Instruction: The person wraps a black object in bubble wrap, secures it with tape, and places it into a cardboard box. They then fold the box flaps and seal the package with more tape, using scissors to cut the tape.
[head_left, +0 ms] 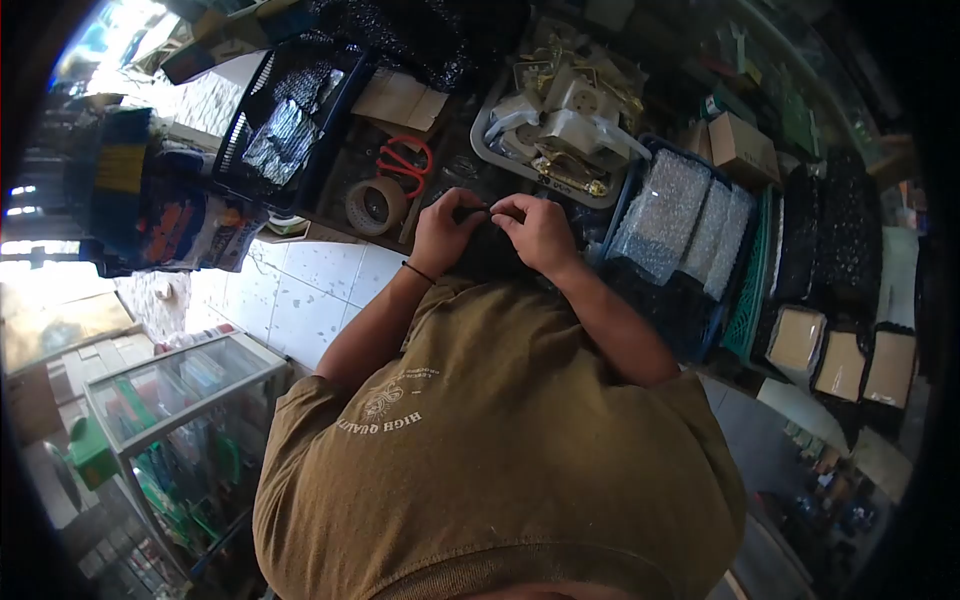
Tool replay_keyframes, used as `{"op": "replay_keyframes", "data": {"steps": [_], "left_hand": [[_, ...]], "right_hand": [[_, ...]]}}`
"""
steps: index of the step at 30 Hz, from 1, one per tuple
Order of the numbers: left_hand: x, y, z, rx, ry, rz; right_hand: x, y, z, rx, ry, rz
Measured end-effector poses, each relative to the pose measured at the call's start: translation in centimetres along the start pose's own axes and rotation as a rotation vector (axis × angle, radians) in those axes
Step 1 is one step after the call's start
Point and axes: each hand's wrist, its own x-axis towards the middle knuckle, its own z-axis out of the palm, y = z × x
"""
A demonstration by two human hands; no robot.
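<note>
My left hand [445, 232], with a dark band on its wrist, is closed in a pinch in front of my chest. Facing it, my right hand [537, 232] pinches too, and the fingertips of both hands nearly meet. Something small and dark shows at the fingertips, but I cannot tell what it is. Dark material lies below the hands. Left of my left hand are a roll of brown tape [375, 206] and red-handled scissors [404, 165]. Just beyond my right hand stands a grey tray [490, 150] heaped with bagged white and gold parts.
At right, a blue crate [727, 275] holds bubble-wrapped packs [662, 215]. Small cardboard-faced packages [838, 365] lie farther right, with a cardboard box [743, 148] behind. A dark basket [243, 125] with silvery wrap stands at back left. A glass display case [190, 390] is at lower left.
</note>
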Motion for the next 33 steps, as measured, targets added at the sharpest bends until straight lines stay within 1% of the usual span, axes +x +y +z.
{"op": "replay_keyframes", "data": {"steps": [4,9,16,18,21,22,24,27,30,33], "left_hand": [[0.0,-0.8,0.1,-0.043,0.007,-0.011],[0.2,-1.3,0.1,-0.099,-0.031,-0.059],[0.4,-1.3,0.0,-0.090,-0.049,-0.051],[0.5,-1.3,0.0,-0.114,-0.059,-0.033],[0.5,-1.1,0.0,-0.129,-0.065,-0.039],[0.5,-1.2,0.0,-0.136,-0.067,-0.030],[0.4,-1.4,0.0,-0.143,-0.072,-0.020],[0.4,-1.4,-0.1,-0.090,-0.071,-0.001],[0.4,-1.4,-0.1,-0.123,-0.084,0.017],[0.4,-1.4,-0.2,-0.141,-0.086,0.026]], "right_hand": [[0.8,0.4,0.3,-0.039,-0.007,-0.026],[1.2,0.2,0.5,-0.052,-0.023,0.046],[1.3,0.2,1.1,-0.066,0.006,0.063],[1.1,0.4,1.3,-0.172,0.055,-0.017],[0.6,0.2,1.9,-0.231,0.089,-0.025],[0.6,0.3,2.0,-0.231,0.090,-0.022],[0.5,0.6,2.0,-0.328,0.044,-0.093],[0.7,0.0,1.5,-0.401,0.065,-0.055],[1.4,-0.1,1.2,-0.370,0.110,-0.028],[1.6,-0.1,1.0,-0.388,0.111,-0.001]]}}
